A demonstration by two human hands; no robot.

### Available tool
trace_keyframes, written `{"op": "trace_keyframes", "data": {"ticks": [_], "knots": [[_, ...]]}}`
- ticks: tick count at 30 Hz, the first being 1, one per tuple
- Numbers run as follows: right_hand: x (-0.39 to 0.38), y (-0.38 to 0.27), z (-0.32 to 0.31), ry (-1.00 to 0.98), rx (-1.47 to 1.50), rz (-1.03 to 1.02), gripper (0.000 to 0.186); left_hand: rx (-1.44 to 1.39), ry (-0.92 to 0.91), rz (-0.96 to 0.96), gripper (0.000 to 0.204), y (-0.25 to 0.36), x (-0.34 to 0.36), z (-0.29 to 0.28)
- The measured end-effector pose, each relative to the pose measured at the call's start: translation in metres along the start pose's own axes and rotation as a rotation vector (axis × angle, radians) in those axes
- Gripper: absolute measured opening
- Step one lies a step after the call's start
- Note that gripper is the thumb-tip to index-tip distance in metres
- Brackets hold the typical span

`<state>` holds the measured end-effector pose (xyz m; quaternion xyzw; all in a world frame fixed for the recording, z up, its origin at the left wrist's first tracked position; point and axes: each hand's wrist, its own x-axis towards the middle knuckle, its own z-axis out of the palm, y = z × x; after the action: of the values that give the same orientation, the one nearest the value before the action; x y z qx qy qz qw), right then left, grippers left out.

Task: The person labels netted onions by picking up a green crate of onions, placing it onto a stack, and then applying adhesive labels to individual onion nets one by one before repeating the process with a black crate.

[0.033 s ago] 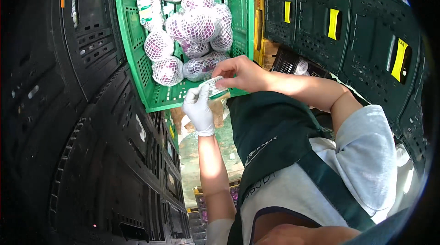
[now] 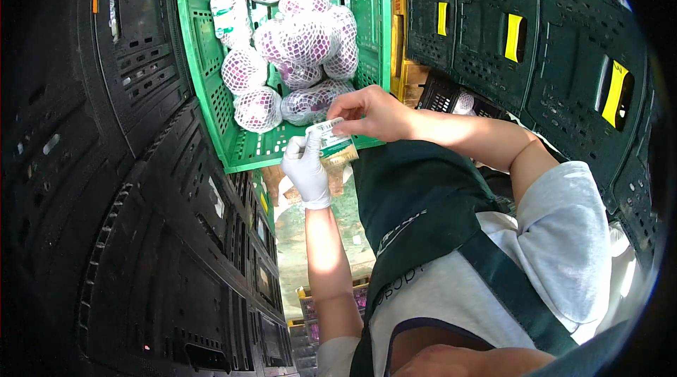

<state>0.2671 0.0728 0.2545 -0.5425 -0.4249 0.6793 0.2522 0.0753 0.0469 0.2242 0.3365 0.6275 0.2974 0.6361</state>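
My left hand (image 2: 306,173), in a white glove, and my bare right hand (image 2: 374,114) both pinch a small printed card or label (image 2: 334,151), white with green and beige, at its top edge and corner. They hold it over the near rim of a green plastic crate (image 2: 200,77). Inside that crate lie several purple round vegetables (image 2: 303,35) in white mesh nets, some with white-and-green tags on them.
Tall stacks of black plastic crates (image 2: 144,250) line my left side. Dark crates (image 2: 571,45) with yellow handles are on the right, with a small black basket (image 2: 437,95) below them. Another crate (image 2: 308,305) sits on the worn floor (image 2: 331,229) at the bottom.
The card has swung down into fuller view, showing more of its lower printed part. Both hands stay in nearly the same places.
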Motion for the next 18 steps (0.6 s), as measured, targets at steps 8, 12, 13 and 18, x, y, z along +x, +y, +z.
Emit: {"op": "trace_keyframes", "data": {"ticks": [8,12,13,18], "knots": [[0.021,-0.015,-0.025,0.173,-0.319,-0.261,0.012,-0.068,-0.066,0.264,0.076,0.044,0.012,0.046],[0.072,-0.008,-0.135,0.704,0.009,-0.312,0.017,0.062,-0.385,-0.103,0.035,0.026,0.004,0.054],[0.077,-0.005,-0.163,0.725,0.189,-0.225,0.016,0.164,-0.455,0.000,0.031,0.015,0.008,0.054],[0.097,-0.004,-0.191,0.627,0.388,-0.090,0.014,0.700,-0.277,0.872,0.024,0.036,0.120,0.100]]}}
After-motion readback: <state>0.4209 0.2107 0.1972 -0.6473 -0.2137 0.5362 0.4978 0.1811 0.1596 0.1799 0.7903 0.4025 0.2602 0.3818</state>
